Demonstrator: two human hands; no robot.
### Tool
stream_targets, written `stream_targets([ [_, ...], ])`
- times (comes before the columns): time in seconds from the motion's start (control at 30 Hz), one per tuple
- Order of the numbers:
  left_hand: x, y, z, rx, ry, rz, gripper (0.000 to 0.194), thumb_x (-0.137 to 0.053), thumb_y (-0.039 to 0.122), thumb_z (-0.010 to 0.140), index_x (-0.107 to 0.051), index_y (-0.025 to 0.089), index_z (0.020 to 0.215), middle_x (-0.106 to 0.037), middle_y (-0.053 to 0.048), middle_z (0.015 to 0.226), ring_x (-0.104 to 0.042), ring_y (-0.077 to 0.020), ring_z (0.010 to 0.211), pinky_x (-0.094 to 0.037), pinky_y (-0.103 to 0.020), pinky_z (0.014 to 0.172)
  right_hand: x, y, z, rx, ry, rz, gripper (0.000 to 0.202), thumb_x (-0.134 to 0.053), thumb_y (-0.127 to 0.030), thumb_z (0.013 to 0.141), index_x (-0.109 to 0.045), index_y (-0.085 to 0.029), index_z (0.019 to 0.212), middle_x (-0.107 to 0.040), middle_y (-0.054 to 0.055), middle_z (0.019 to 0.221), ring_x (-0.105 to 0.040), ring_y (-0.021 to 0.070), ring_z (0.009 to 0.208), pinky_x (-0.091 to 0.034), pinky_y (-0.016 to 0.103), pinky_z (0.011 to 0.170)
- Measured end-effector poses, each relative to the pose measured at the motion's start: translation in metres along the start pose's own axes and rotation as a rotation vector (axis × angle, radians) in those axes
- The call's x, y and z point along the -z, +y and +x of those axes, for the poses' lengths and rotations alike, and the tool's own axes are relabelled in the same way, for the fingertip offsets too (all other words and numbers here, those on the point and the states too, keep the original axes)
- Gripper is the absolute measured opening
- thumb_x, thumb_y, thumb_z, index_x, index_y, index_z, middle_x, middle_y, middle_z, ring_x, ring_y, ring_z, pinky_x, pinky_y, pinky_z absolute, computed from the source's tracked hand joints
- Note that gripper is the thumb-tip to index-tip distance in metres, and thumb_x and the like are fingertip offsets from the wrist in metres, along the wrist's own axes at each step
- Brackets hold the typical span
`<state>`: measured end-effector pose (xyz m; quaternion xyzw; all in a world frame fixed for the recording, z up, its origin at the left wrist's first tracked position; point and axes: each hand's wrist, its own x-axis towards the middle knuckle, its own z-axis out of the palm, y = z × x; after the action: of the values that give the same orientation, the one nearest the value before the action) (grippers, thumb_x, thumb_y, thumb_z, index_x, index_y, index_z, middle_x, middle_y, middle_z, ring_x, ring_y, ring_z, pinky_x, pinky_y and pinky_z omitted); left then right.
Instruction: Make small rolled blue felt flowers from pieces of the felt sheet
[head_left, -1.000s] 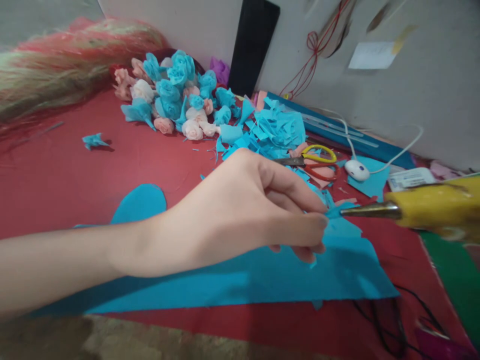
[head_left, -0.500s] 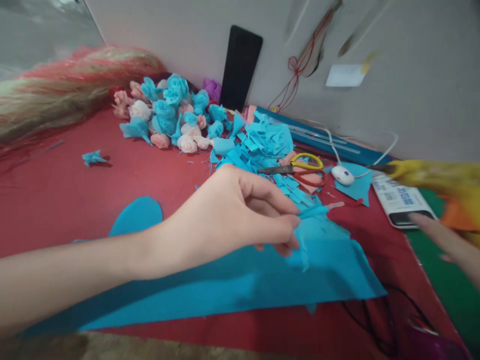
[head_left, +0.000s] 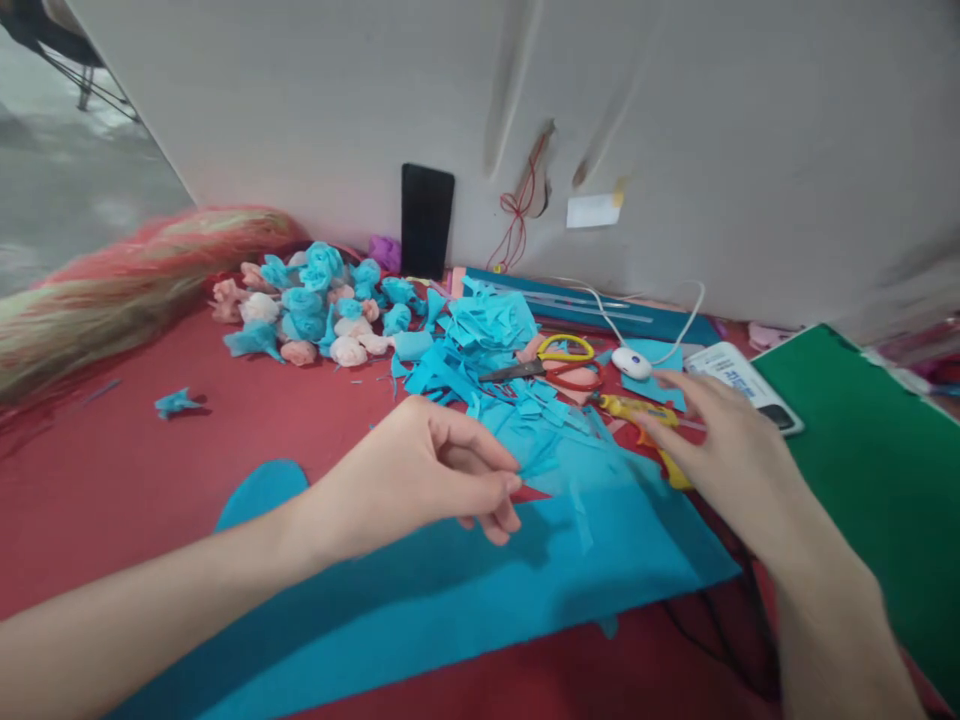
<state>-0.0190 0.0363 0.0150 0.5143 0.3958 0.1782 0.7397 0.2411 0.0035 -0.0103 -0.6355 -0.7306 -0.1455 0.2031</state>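
Your left hand [head_left: 427, 475] hovers over the blue sheet [head_left: 450, 610], grip together at the fingertips — whether on anything, I cannot tell. Right of the scissors [head_left: 545, 366], the glue gun [head_left: 636, 408] lies on the bench [head_left: 142, 480] — your right hand [head_left: 739, 450] close by, grip apart.

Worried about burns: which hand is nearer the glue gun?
Right: the right hand is close beside the glue gun; the left hand is well to its left, above the blue sheet.

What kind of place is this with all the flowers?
Probably a craft workspace, though I can't tell if it's at home or in a workshop. There's a pile of flowers, scissors and a glue gun.
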Motion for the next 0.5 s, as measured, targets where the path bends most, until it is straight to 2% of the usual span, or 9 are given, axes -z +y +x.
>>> stream_targets([
  [0.03, -0.001, -0.001, -0.001, 0.010, -0.016, -0.013, 0.007, -0.066, 0.015, 0.067, -0.063, 0.015, 0.061, -0.068, 0.002, 0.052, -0.065, -0.0100, 0.049, -0.049, -0.015, 0.047, 0.010, -0.016, -0.001, 0.045, -0.004, 0.024, 0.037, -0.044, -0.043, 0.092, -0.053, -0.017, 0.117, -0.059, 0.009, 0.104, -0.058, 0.0239, 0.094, -0.048, 0.038, 0.079],
  [0.1, -0.003, -0.002, -0.002, 0.039, -0.048, -0.037, 0.008, -0.065, 0.015, 0.068, -0.064, 0.015, 0.061, -0.067, 0.003, 0.052, -0.064, -0.0097, 0.048, -0.050, -0.015, 0.047, 0.025, -0.046, -0.003, 0.263, 0.007, 0.083, 0.028, -0.039, -0.029, 0.096, -0.050, -0.020, 0.120, -0.057, 0.006, 0.112, -0.055, 0.0208, 0.101, -0.045, 0.034, 0.085],
  [0.13, -0.004, -0.003, -0.003, 0.052, -0.063, -0.046, 0.008, -0.065, 0.015, 0.068, -0.064, 0.016, 0.061, -0.067, 0.003, 0.051, -0.064, -0.0095, 0.048, -0.050, -0.015, 0.047, 0.030, -0.057, -0.005, 0.391, 0.004, 0.075, 0.027, -0.039, -0.024, 0.096, -0.050, -0.019, 0.119, -0.058, 0.006, 0.108, -0.055, 0.0202, 0.094, -0.044, 0.034, 0.081],
  [0.2, -0.006, -0.004, -0.004, 0.068, -0.093, -0.064, 0.009, -0.063, 0.012, 0.067, -0.064, 0.016, 0.060, -0.067, 0.004, 0.050, -0.064, -0.0095, 0.047, -0.051, -0.015, 0.048, 0.034, -0.073, -0.010, 0.488, -0.025, 0.099, 0.026, -0.036, -0.015, 0.096, -0.050, -0.017, 0.118, -0.060, 0.005, 0.101, -0.055, 0.0182, 0.083, -0.044, 0.034, 0.075],
  [0.33, -0.009, -0.006, -0.008, 0.092, -0.135, -0.077, 0.013, -0.061, 0.006, 0.066, -0.063, 0.017, 0.058, -0.067, 0.006, 0.050, -0.065, -0.0089, 0.048, -0.052, -0.014, 0.049, 0.035, -0.080, -0.018, 0.475, 0.023, 0.189, 0.025, -0.031, -0.013, 0.098, -0.056, -0.016, 0.102, -0.062, 0.001, 0.083, -0.055, 0.0134, 0.073, -0.044, 0.028, 0.067],
  [0.4, -0.011, -0.005, -0.010, 0.107, -0.144, -0.065, 0.016, -0.059, 0.004, 0.067, -0.064, 0.017, 0.059, -0.067, 0.007, 0.051, -0.065, -0.0078, 0.049, -0.052, -0.013, 0.050, 0.036, -0.077, -0.020, 0.437, 0.066, 0.234, 0.021, -0.036, -0.012, 0.097, -0.056, -0.017, 0.096, -0.062, -0.001, 0.080, -0.055, 0.0110, 0.072, -0.045, 0.025, 0.068],
  [0.5, -0.012, -0.004, -0.012, 0.119, -0.163, -0.066, 0.016, -0.059, 0.006, 0.070, -0.064, 0.018, 0.059, -0.068, 0.007, 0.052, -0.066, -0.0071, 0.050, -0.051, -0.012, 0.051, 0.038, -0.072, -0.019, 0.400, 0.157, 0.182, 0.016, -0.046, -0.008, 0.093, -0.057, -0.018, 0.097, -0.064, -0.001, 0.080, -0.058, 0.0108, 0.072, -0.046, 0.025, 0.076],
])
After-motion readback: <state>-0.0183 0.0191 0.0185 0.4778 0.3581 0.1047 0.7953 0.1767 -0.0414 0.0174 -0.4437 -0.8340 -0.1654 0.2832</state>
